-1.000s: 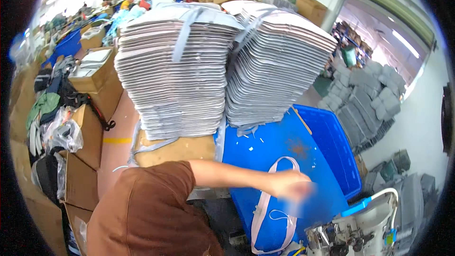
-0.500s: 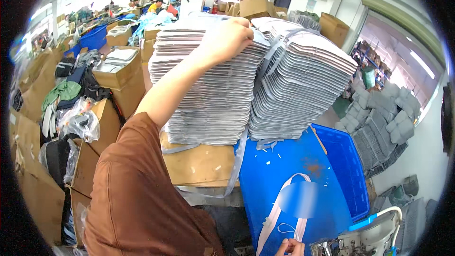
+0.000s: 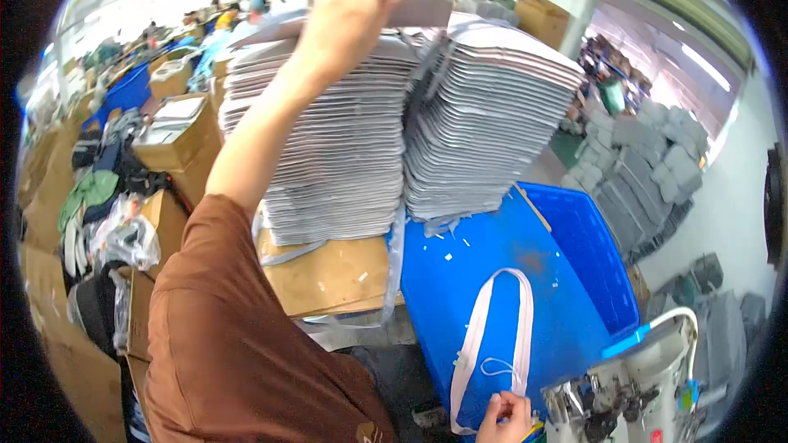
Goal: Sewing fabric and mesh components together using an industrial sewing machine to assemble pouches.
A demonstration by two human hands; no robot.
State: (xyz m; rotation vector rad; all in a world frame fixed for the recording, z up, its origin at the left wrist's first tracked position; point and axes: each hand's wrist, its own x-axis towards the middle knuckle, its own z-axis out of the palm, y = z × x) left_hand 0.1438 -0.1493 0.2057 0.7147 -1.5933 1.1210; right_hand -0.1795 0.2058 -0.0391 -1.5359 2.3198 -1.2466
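My left hand (image 3: 349, 12) is raised to the top of the left stack of grey flat panels (image 3: 336, 156) and grips the top grey panel (image 3: 423, 10), lifting its edge. A second tall stack of grey panels (image 3: 484, 131) stands right beside it. My right hand (image 3: 502, 418) is low at the bottom edge, pinching the end of a white strap loop (image 3: 492, 336) that lies on the blue plastic bin (image 3: 574, 262).
Both stacks rest on a cardboard sheet (image 3: 328, 271). A white sewing machine head (image 3: 632, 394) sits at bottom right. Cardboard boxes and bags of fabric (image 3: 115, 221) crowd the left. Piles of grey pieces (image 3: 648, 172) lie on the floor at right.
My left arm has swung from over the blue bin up to the top of the left stack and gripped the top panel. My right hand has come into view holding the strap.
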